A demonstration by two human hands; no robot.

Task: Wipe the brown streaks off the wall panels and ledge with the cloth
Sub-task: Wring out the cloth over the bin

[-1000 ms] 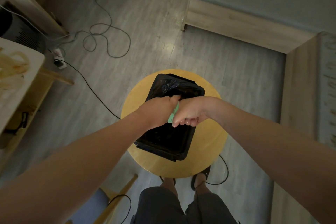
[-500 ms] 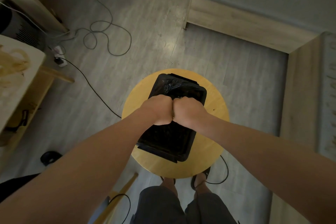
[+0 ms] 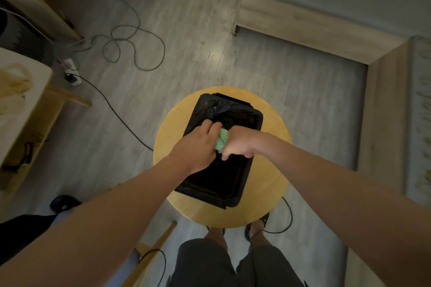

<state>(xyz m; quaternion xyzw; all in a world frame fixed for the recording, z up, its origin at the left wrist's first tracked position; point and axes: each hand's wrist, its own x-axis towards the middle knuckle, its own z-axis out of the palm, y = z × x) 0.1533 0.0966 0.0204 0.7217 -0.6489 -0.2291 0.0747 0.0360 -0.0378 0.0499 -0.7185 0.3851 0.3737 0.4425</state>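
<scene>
Green cloth [image 3: 221,142]: 1, gripped by left hand [image 3: 198,146], right hand [image 3: 240,145].

The pale green cloth [image 3: 221,142] (a crumpled wad) is gripped between left hand [image 3: 198,148] and right hand [image 3: 240,144]

Dim light falls on a grey plank floor [image 3: 198,30]; looped cables [image 3: 130,49] at left, wood-framed bed [image 3: 303,18] upper right.
</scene>
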